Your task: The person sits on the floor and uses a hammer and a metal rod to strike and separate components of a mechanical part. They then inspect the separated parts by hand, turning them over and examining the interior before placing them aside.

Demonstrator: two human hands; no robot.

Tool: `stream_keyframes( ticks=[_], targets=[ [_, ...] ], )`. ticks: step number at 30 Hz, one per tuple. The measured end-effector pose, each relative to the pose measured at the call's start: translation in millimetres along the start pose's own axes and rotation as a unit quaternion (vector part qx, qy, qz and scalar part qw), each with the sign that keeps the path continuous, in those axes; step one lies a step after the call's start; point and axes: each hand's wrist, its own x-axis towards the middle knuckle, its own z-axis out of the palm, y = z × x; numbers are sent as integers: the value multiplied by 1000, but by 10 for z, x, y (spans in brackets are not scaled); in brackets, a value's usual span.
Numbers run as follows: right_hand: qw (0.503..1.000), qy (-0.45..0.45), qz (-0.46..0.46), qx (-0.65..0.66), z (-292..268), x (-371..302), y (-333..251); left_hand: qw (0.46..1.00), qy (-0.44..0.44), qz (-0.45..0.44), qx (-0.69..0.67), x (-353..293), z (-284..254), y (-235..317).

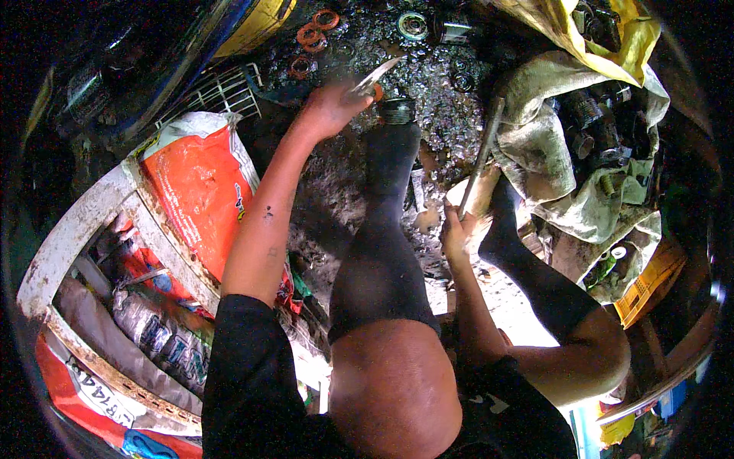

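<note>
My left hand [336, 111] is closed on a pale, shiny, pointed strip [380, 75] that sticks out to the upper right; blur hides its exact kind. An orange ring [375, 92] shows beside those fingers. Just right of it, a dark ribbed cylinder [397, 111] stands by my black-covered foot. Lower on the right, my right hand [462, 231] grips the bottom end of a long, dark rod [489, 141], which slants upward along a sack's edge. Several orange rings [311, 36] lie on the wet, dark ground beyond my left hand.
A round metal plate [413, 27] and a dark can [454, 31] lie at the far side. An open dirty sack [535, 153] with dark cylindrical parts stands right, near an orange crate [651, 283]. Left are an orange bag [199, 195], a wire grid [222, 96] and a rusty white frame [73, 229].
</note>
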Motion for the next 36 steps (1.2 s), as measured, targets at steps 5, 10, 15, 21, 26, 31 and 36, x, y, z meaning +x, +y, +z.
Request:
stream_keyframes(
  ticks=[5,10,15,21,26,31,36],
  targets=[
    [998,-11,56,-39,71,-70,-53,992,-3,58,111,-31,156,112],
    [995,-18,49,-81,56,-37,-38,961,-33,-4,276,30,366,120],
    [993,-10,57,-105,64,-32,-63,952,-59,-37,300,124,440,59],
    [995,-13,50,-85,64,-32,-22,939,-51,1,341,136,423,148],
    [992,-35,65,-99,168,-137,-199,947,-37,2,318,149,478,25],
    [967,-65,-9,-246,285,-68,-160,950,-48,17,308,208,459,26],
    [923,-74,-21,-377,382,-89,-407,951,-41,19,305,207,452,56]
  ],
)
